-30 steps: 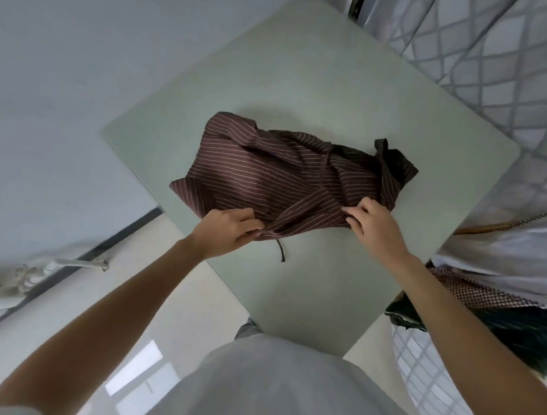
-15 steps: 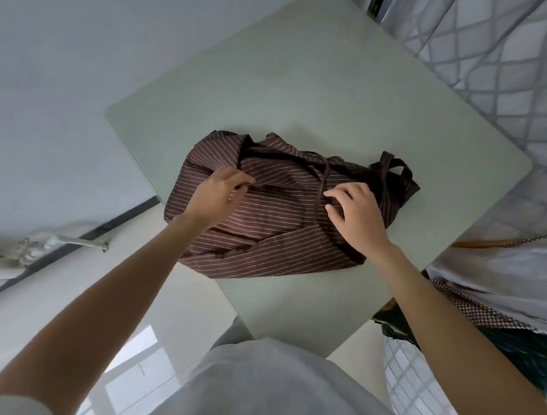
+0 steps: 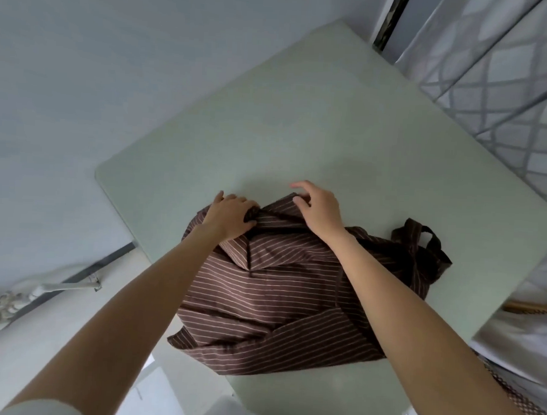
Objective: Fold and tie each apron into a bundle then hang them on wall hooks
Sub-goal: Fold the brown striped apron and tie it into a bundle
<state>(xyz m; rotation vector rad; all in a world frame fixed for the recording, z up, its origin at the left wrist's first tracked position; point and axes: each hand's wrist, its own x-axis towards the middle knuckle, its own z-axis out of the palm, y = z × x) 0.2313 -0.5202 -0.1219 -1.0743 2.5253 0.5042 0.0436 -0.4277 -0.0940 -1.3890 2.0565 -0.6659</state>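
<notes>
Brown cotton apron with thin pale stripes [image 3: 271, 301] lies loosely folded on the pale green square surface [image 3: 300, 130], towards its near corner, with the lower left edge of the cloth reaching past the surface's edge. Dark brown strap loops [image 3: 421, 245] stick out at the apron's right end and rest on the surface.

Both bare forearms reach forward from the bottom of the view, running over the cloth towards its far edge. The left hand [image 3: 231, 218] lies palm down on the far left part of the apron, its fingers [image 3: 247, 211] curled round a bunched ridge of fabric, with the thumb side towards the right hand. The right hand [image 3: 319, 212] sits just beside it at the far edge of the cloth, wrist slightly raised; its fingers [image 3: 300, 203] bend down and pinch the top fold of the apron, while the index finger points out over the bare surface. The two hands are close together, not touching, and the fabric between them is gathered into a small peak.

A grey wall rises on the left, with a white pipe [image 3: 43, 291] low against it. Grey fabric with a pale lattice pattern [image 3: 506, 92] hangs to the right of the surface.
</notes>
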